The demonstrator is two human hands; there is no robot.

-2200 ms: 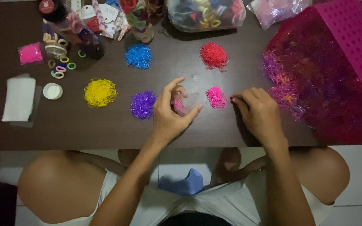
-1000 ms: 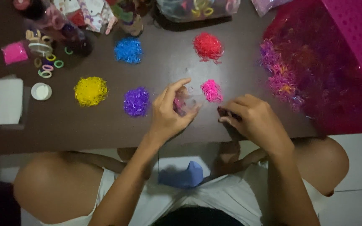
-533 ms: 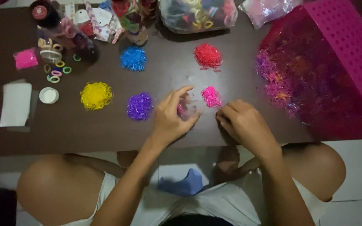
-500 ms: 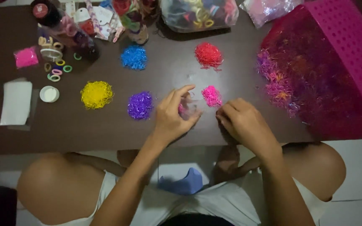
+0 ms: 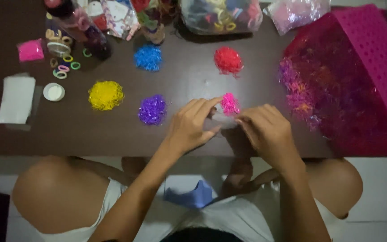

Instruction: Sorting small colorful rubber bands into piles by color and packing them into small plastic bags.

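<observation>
Pink bands (image 5: 230, 104), a small loose pile of tiny elastic loops, are seen on the dark counter (image 5: 113, 134) just past the fingertips of both hands, between the purple pile (image 5: 152, 110) and the heaped mixed bands (image 5: 319, 98) spilling from the tipped magenta basket (image 5: 377, 58). Left hand (image 5: 189, 127) is curled, thumb and forefinger pinched near something small and clear beside the pink pile; what exactly is caught in that grip cannot be told. Right hand (image 5: 267, 132) is closed in a loose fist, fingertips tucked toward the same spot; whether anything is held cannot be told either. Yellow pile (image 5: 106, 95), blue pile (image 5: 148, 57) and red pile (image 5: 228, 60) are kept well apart further out. Risk, as judged: the pink pile is close to both hands, so it could be scattered by a careless wrist sweep, or a band could be flicked off under tension; the mixed heap leaning out of the basket could slide toward the sorted piles if the basket is nudged. Against the frame from about two seconds back, the hands are drawn closer together, the right one shifted in toward the pink pile, and the left thumb and forefinger are more closed. All piles are left where they were.
</observation>
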